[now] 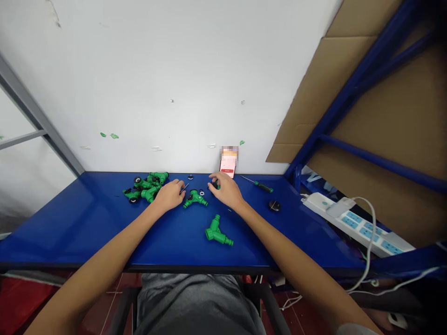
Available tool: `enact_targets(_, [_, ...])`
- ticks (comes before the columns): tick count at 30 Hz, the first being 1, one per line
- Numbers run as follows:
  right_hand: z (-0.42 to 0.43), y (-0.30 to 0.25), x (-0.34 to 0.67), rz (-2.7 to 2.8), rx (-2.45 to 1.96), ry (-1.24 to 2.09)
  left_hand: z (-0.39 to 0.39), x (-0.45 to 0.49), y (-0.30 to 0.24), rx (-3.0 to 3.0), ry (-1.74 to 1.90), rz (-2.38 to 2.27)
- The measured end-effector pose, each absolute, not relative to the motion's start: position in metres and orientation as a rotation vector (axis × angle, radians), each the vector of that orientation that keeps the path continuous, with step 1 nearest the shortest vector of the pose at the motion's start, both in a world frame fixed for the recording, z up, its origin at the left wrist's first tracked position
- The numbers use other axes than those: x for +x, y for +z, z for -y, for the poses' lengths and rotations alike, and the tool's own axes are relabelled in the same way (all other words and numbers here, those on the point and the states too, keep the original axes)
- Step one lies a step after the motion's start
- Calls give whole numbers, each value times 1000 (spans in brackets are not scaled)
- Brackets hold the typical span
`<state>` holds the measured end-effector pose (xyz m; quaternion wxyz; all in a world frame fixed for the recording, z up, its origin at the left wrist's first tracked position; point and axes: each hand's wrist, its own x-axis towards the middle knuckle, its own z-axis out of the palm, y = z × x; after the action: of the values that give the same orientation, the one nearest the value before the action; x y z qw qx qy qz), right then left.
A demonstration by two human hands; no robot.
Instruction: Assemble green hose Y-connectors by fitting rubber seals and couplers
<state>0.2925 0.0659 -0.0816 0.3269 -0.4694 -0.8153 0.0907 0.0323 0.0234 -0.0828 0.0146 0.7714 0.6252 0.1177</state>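
My left hand (170, 195) is closed on a thin metal tool (185, 187), its tip pointing right; the rest of the tool is hidden by the fingers. Just right of it, a green Y-shaped hose splitter (196, 200) lies on the blue table, with a small white ring (201, 192) beside it. My right hand (226, 190) curls its fingers and thumb around a small green-and-black part (216, 184), mostly covered by the hand. Nearer the front edge rests another green hose splitter (218, 231). Several more form a pile (148, 191) left of my left hand.
A phone (227, 168) leans on the wall behind my right hand. Right of it lie a green-handled screwdriver (263, 187) and a black round object (274, 205). A small black piece (190, 177) sits near the wall. A white power strip (359, 225) runs beyond the table's right side.
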Motion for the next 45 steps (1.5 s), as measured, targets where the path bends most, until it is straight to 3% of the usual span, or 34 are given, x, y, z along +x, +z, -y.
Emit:
enact_targets(5, [-110,-72,305,1723,-1450,-62,-21,33,-79,2386,379,-1950])
enact_targets(12, [-153,-69,292,1418,-1692,80,-19,34,-76,2372,408,-1968])
enact_targets(22, [-166,-90,296,1364,-1641,32,-20,35,-77,2347,379,-2008])
enact_targets(37, [-183,-89,317,1256,-1470,233,-24,31,-80,2350,478,-1971])
enact_targets(45, [-141,-62,321,1640,-1159,-126,-29,34,-80,2432,718,-1946])
